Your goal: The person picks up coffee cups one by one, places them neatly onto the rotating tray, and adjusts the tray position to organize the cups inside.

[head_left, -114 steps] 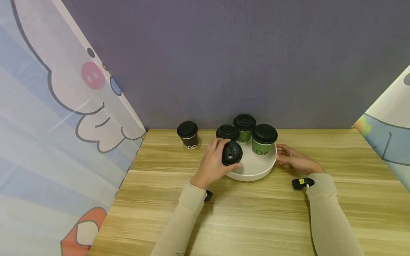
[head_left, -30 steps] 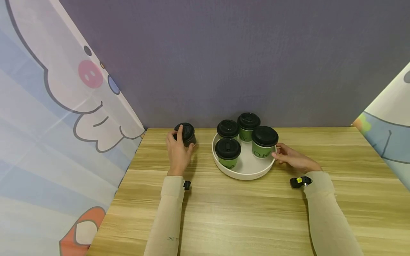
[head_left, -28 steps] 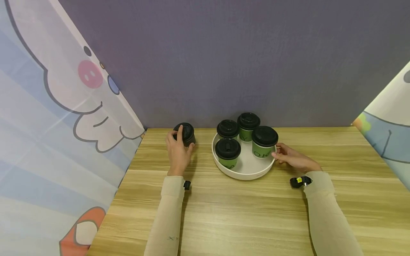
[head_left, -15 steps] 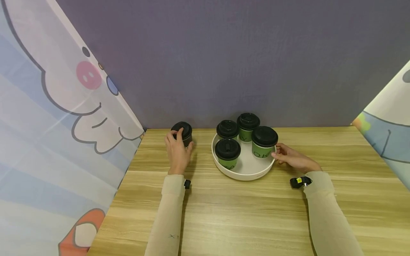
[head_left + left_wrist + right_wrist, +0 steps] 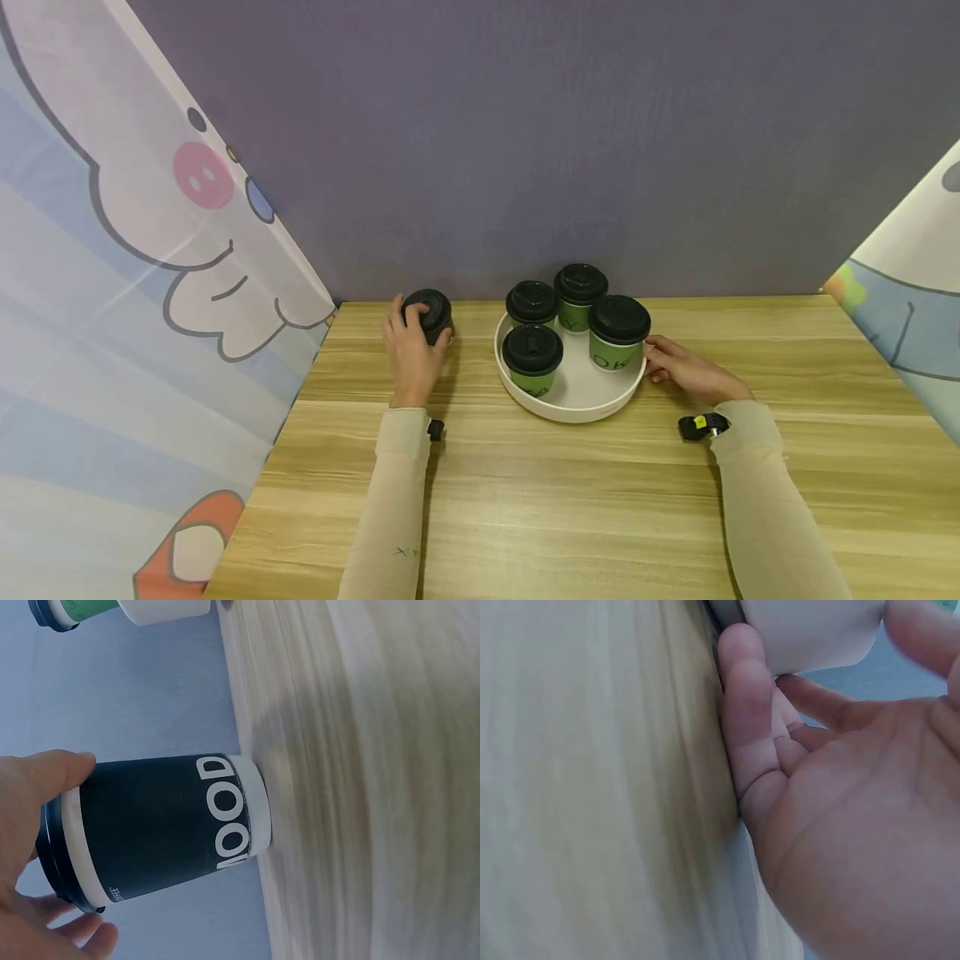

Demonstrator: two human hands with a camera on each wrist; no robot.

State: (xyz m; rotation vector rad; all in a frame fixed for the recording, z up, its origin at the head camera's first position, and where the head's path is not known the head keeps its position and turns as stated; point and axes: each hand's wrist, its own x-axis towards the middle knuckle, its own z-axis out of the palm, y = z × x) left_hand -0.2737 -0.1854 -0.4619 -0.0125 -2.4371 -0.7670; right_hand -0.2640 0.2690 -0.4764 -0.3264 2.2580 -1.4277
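Note:
On the left of the table, my left hand [image 5: 412,350] grips a black paper coffee cup [image 5: 157,825] around its lid from above. The thumb lies on one side and the fingers reach round the other; white letters show on the cup's sleeve. To the right is a round white tray [image 5: 577,407] bearing several green coffee cups with black lids, among them the front-left cup [image 5: 532,382] and the larger right cup [image 5: 611,352]. My right hand [image 5: 693,375] holds the tray's right side, its curled fingers [image 5: 750,705] against the low wall near the tabletop.
The wooden table [image 5: 570,508] meets a grey-purple upright panel [image 5: 555,150] right behind the cups. A cartoon-printed curtain [image 5: 112,333] hangs along the left side, and another printed cloth [image 5: 915,292] on the right.
My left hand has left the front-left green cup in the tray and moved left to the black cup, which has shifted slightly. My right thumb has moved at the tray's rim.

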